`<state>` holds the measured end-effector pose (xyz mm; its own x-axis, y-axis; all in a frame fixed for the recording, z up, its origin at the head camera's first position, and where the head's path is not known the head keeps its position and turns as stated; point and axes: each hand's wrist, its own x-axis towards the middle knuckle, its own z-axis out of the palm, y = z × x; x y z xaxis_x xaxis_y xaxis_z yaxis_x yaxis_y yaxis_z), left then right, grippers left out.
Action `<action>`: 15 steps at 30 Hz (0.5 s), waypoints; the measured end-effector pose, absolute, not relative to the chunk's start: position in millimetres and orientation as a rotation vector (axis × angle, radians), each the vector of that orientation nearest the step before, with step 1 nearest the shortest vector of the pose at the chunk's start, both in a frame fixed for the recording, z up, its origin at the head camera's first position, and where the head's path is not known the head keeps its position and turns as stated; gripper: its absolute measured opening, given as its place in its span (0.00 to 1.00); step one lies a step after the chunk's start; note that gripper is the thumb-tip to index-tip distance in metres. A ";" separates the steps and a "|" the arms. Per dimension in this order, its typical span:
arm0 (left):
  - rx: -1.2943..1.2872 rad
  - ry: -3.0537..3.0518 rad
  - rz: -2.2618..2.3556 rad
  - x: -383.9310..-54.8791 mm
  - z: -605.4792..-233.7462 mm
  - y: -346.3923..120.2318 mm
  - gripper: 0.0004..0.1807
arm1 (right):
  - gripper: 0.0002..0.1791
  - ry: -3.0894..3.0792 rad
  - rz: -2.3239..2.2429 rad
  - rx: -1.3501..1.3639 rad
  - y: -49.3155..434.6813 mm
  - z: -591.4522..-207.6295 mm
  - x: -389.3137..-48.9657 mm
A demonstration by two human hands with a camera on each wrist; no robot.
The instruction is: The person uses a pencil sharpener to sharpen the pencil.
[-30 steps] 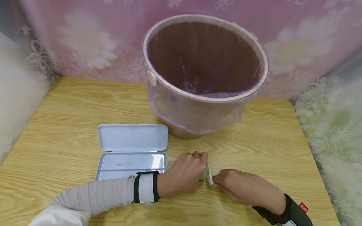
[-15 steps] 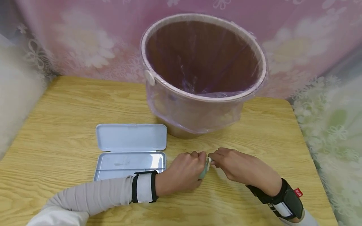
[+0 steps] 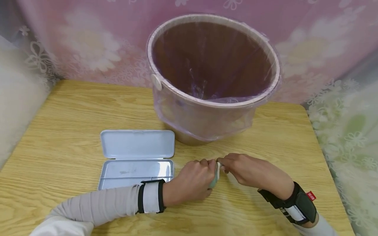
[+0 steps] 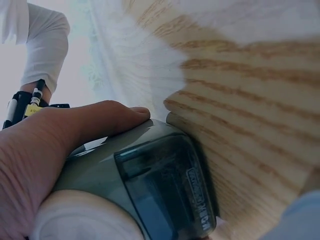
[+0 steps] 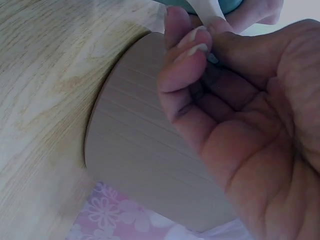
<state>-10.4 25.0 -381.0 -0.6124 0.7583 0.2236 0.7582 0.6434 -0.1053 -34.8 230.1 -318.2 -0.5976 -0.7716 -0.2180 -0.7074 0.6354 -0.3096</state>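
Note:
A green crank pencil sharpener (image 3: 214, 182) is in my left hand (image 3: 193, 180), just over the table or on it. The left wrist view shows its smoky see-through shavings drawer (image 4: 162, 187) and a pale round part (image 4: 85, 220), with the thumb (image 4: 112, 117) laid along the body. My right hand (image 3: 249, 170) pinches the end of the off-white crank arm (image 3: 218, 169), which points up and away from me. In the right wrist view, thumb and curled fingers (image 5: 185, 70) meet at the crank (image 5: 206, 10); most of the knob is hidden.
Left of my hands lies an open light-blue pencil case (image 3: 137, 144), partly behind the left forearm. A tall brown bin (image 3: 203, 119) lined with a clear purplish bag stands behind the hands on the wooden table (image 3: 88, 108). Floral curtains (image 3: 88, 39) hang around.
My right hand has swung the crank from pointing toward me to pointing away, moving up in the head view. The left hand keeps holding the sharpener in place.

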 end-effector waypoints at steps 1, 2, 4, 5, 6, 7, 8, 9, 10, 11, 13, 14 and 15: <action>-1.227 -2.614 0.005 -10.6 -381.2 24.9 0.27 | 0.07 2.529 -0.272 -1.182 229.8 -319.7 -36.1; -1.223 -2.612 0.007 -10.7 -381.5 24.9 0.27 | 0.07 2.536 -0.258 -1.191 229.4 -322.4 -37.6; -1.216 -2.608 0.012 -10.8 -381.8 25.0 0.27 | 0.07 2.549 -0.244 -1.211 228.4 -330.3 -41.3; -1.214 -2.607 0.005 -10.9 -382.2 25.2 0.27 | 0.07 2.546 -0.245 -1.216 227.7 -335.2 -43.4; -1.215 -2.607 -0.006 -10.9 -382.5 25.5 0.28 | 0.07 2.533 -0.255 -1.214 227.1 -340.8 -45.1; -1.220 -2.610 -0.025 -10.9 -382.8 25.7 0.28 | 0.07 2.512 -0.270 -1.214 226.7 -346.4 -46.8; -1.225 -2.613 -0.045 -10.8 -383.0 26.1 0.27 | 0.08 2.481 -0.296 -1.203 226.6 -352.0 -47.9; -1.229 -2.618 -0.060 -10.6 -383.1 26.3 0.27 | 0.09 2.448 -0.336 -1.178 226.4 -356.5 -48.3; -1.232 -2.622 -0.073 -10.4 -383.3 26.5 0.27 | 0.10 2.409 -0.374 -1.144 226.5 -360.6 -47.9; -1.233 -2.624 -0.080 -10.3 -383.3 26.6 0.27 | 0.11 2.378 -0.398 -1.125 226.6 -364.1 -46.8; -1.228 -2.628 -0.081 -10.0 -383.2 26.8 0.26 | 0.12 2.343 -0.428 -1.093 227.0 -368.4 -41.9; -1.225 -2.628 -0.076 -10.0 -383.3 26.7 0.26 | 0.12 2.341 -0.430 -1.082 227.2 -369.4 -38.5; -1.224 -2.629 -0.076 -10.0 -383.4 26.8 0.26 | 0.12 2.345 -0.420 -1.080 227.4 -369.7 -34.8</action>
